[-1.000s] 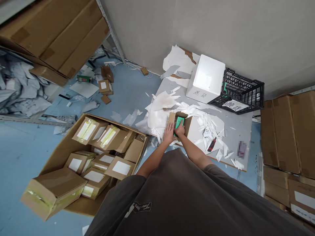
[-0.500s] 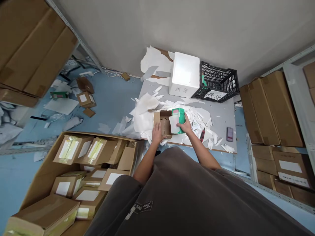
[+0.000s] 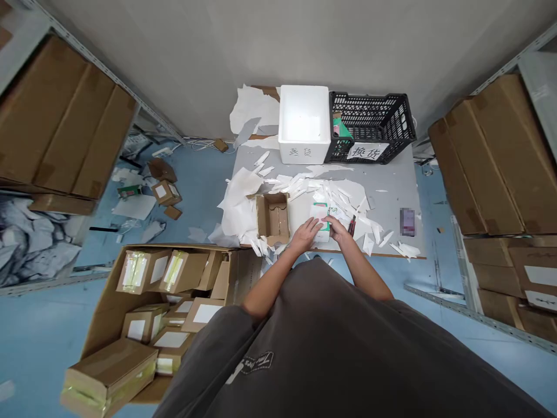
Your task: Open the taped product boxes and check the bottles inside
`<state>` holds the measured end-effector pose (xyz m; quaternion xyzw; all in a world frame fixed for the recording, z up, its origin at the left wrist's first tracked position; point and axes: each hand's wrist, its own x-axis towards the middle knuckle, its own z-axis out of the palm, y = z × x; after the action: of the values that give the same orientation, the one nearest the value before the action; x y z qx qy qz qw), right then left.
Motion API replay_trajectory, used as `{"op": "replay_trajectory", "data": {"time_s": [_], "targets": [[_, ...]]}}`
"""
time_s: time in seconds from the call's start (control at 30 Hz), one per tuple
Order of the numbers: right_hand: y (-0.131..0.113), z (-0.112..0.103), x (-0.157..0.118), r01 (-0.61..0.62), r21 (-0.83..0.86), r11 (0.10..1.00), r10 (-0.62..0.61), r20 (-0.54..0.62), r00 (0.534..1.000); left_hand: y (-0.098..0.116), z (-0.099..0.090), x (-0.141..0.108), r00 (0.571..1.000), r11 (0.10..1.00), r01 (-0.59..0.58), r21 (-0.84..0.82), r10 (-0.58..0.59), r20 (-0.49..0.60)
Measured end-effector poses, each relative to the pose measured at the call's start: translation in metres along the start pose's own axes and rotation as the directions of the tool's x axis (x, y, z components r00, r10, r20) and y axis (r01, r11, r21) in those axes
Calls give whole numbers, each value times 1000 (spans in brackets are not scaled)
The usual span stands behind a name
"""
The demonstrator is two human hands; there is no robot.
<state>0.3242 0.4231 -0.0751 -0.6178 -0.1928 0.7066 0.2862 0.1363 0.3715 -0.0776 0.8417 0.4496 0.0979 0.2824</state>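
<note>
While scraps of white paper [image 3: 343, 194] litter the grey work table [image 3: 385, 188], the open cardboard carton [image 3: 272, 218] now stands empty, its white-and-green box [image 3: 319, 213] having come out and moved to the carton's right, low over the table or resting on it. Both hands grip that box from either side, the left hand [image 3: 306, 235] and right hand [image 3: 338, 229] close together, with a red-handled cutter [image 3: 351, 225] just beside them.

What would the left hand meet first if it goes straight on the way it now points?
The small white-and-green paperboard box comes first: the left hand seems to touch it, though depth is hard to judge from this view.
</note>
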Motion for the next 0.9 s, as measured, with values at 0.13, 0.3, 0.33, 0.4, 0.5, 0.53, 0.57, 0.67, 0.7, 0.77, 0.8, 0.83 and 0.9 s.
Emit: {"op": "replay_trajectory", "data": {"time_s": [0.13,0.3,0.33,0.4,0.5,0.53,0.57,0.67,0.7,0.77,0.8,0.83,0.9], "targets": [[7,-23,10,-102,41,994,97,123,988,-2,1,22,998,997,57,-47,-56,21],[27,-63,25,-150,-86,985,154,47,987,-15,-2,48,957,949,290,-126,-284,65],[32,-71,27,-103,-159,982,103,-9,995,-19,0,53,941,931,336,-142,-327,86],[41,-84,29,22,-330,944,-42,-53,998,-25,4,62,916,898,401,-184,-384,119],[48,-91,31,264,-515,815,-250,97,963,-34,10,72,908,877,416,-241,-388,155],[47,-89,32,344,-548,762,-307,163,938,-35,12,74,911,876,409,-257,-376,168],[46,-86,34,417,-571,707,-357,221,908,-36,13,75,914,874,402,-275,-366,174],[35,-67,43,547,-605,579,-447,326,833,-35,16,75,928,877,373,-305,-346,139],[31,-60,47,565,-607,559,-456,344,821,-34,17,73,930,884,367,-289,-350,112],[24,-51,53,575,-608,547,-453,363,814,-29,19,68,928,904,371,-212,-371,42],[22,-48,55,574,-609,548,-446,368,816,-26,19,64,925,912,376,-163,-380,6],[20,-47,57,573,-609,548,-440,373,817,-24,19,61,924,919,377,-119,-383,-26],[19,-49,59,577,-609,544,-434,385,815,-19,18,56,924,928,368,-62,-372,-83]]}}
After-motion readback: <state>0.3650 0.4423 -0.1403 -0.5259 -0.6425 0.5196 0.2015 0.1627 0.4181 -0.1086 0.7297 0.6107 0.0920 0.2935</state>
